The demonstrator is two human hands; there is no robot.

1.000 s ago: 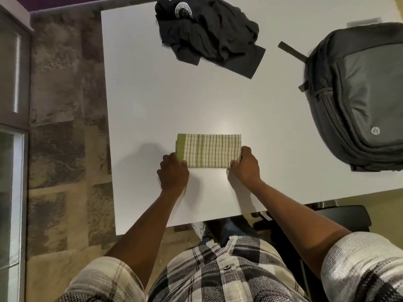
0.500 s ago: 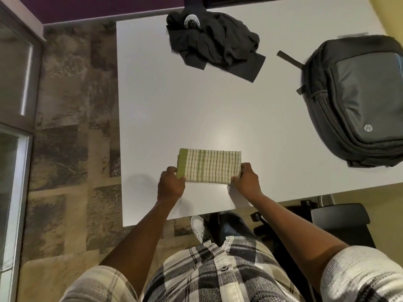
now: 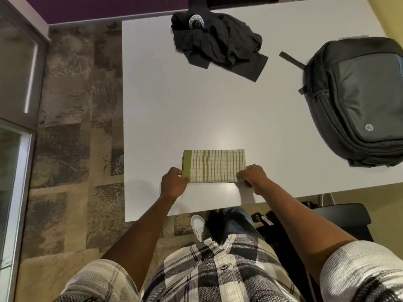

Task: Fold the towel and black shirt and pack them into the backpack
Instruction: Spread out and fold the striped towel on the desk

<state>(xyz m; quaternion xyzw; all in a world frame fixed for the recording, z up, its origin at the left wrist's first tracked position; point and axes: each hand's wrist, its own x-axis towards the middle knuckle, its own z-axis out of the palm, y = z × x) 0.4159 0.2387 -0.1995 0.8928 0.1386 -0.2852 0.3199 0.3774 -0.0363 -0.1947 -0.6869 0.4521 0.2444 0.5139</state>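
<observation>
**Both hands on the folded towel's near corners**

The left hand (image 3: 174,182) pinches the near-left corner of the towel (image 3: 214,165), at its solid green band, with fingers curled round the edge. The right hand (image 3: 253,176) grips the near-right corner the same way. The towel lies as a flat, narrow rectangle near the front edge of the white table (image 3: 165,105).

To finish this step well, the person would likely keep both corners level, square the layers so no edge peeks out, and either make one last fold or lift the bundle without letting it sag open. A firm pinch through all layers matters, since thin cloth slides on itself.

The black shirt (image 3: 218,44) sits crumpled at the far side of the table, not yet folded. The backpack (image 3: 357,99) lies at the right, well apart from the towel; whether a compartment is unzipped cannot be told.

Compared with a second ago, the towel appears unchanged in shape and the hands hold the same corners; mainly the head camera has shifted, bringing more of the table's far edge into view.
</observation>
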